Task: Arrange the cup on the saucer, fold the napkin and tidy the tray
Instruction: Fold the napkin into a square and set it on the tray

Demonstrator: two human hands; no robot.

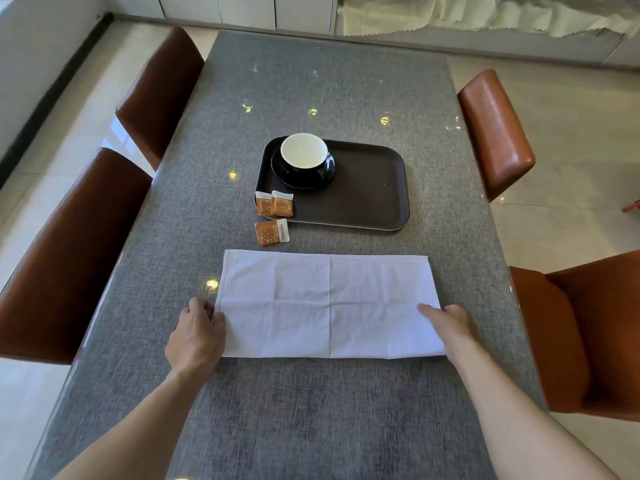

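Note:
A white napkin [329, 306] lies flat on the grey table as a wide rectangle, with crease lines across it. My left hand [197, 336] pinches its left edge, and my right hand [450, 327] rests on its right edge with fingers on the cloth. Beyond the napkin a dark brown tray [367, 199] carries a black cup with a white inside [304, 152] standing on a black saucer [294, 176] in its far left corner. Two orange sachets [275, 203] lean at the tray's near left corner. A third sachet [272, 232] lies on the table just in front of the tray.
The grey table [311, 410] runs away from me, with brown leather chairs on the left [69, 244] and orange-brown chairs on the right [495, 129]. White cabinets and a pale cloth stand at the far wall.

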